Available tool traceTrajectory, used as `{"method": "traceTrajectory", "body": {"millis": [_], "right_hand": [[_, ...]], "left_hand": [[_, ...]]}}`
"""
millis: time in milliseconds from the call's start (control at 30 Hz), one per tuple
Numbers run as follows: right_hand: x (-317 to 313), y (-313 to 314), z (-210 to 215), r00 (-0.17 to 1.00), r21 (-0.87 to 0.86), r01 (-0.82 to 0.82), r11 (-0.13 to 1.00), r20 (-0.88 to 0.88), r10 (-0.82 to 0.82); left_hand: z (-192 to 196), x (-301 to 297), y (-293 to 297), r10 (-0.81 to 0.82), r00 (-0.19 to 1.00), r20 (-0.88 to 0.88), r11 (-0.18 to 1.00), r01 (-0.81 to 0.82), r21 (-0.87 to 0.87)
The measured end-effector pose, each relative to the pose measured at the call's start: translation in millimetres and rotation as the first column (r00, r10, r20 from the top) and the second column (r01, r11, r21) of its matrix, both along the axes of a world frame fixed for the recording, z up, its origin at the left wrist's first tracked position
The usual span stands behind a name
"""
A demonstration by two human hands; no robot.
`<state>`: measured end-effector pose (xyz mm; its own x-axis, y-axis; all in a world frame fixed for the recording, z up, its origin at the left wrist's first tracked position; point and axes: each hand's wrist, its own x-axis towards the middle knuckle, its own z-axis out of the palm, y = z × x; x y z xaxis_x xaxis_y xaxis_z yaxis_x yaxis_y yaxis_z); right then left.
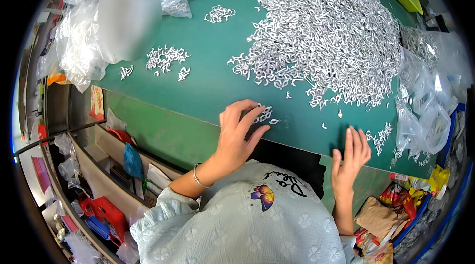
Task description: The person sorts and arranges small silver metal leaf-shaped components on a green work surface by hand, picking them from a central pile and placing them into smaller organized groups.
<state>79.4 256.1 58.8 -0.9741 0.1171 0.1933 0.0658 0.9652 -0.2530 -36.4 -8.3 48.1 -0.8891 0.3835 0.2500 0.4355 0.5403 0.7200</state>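
A green work table (208,86) fills the view, its near edge running from the left down toward the right, with cluttered shelves and bins below it on the left and snack wrappers at the lower right. By far the greater part of the small silvery metal pieces lies unsorted in one big heap (326,36) toward the far right of the table. Only a few small clusters (166,59) sit apart nearer the left end, so the sorting looks, at a guess, barely begun. Clear plastic bags (425,115) crowd the right edge, and more bags bulge at the far left corner. The left hand (237,133) rests at the near edge, fingers spread and lightly curled, its fingertips touching a little bunch of pieces (266,114) — not gripping them, as far as one can tell. The right hand (350,157) lies flat and open at the near edge, holding nothing, just beside another small scatter (380,138) and well short of the heap.
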Motion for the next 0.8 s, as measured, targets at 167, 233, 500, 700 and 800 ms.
{"method": "traceTrajectory", "body": {"millis": [167,233,500,700,800], "right_hand": [[-23,-31,8,0.937,-0.117,-0.244,0.963,0.227,0.265],[-20,-27,7,0.932,-0.124,-0.208,0.970,0.278,0.235],[9,0,1,0.990,0.045,0.077,0.996,0.118,-0.081],[-75,-58,8,0.941,-0.204,-0.313,0.928,0.068,0.332],[-79,-62,4,0.905,-0.146,-0.368,0.918,0.171,0.390]], "left_hand": [[8,-5,9,-0.358,0.932,-0.062,0.892,0.322,-0.319],[5,-4,8,-0.358,0.933,-0.020,0.899,0.339,-0.277],[5,-8,6,-0.272,0.962,-0.027,0.946,0.263,-0.188],[0,-10,33,-0.170,0.983,-0.066,0.984,0.167,-0.056],[9,-17,34,-0.141,0.985,-0.103,0.984,0.128,-0.123]]}}
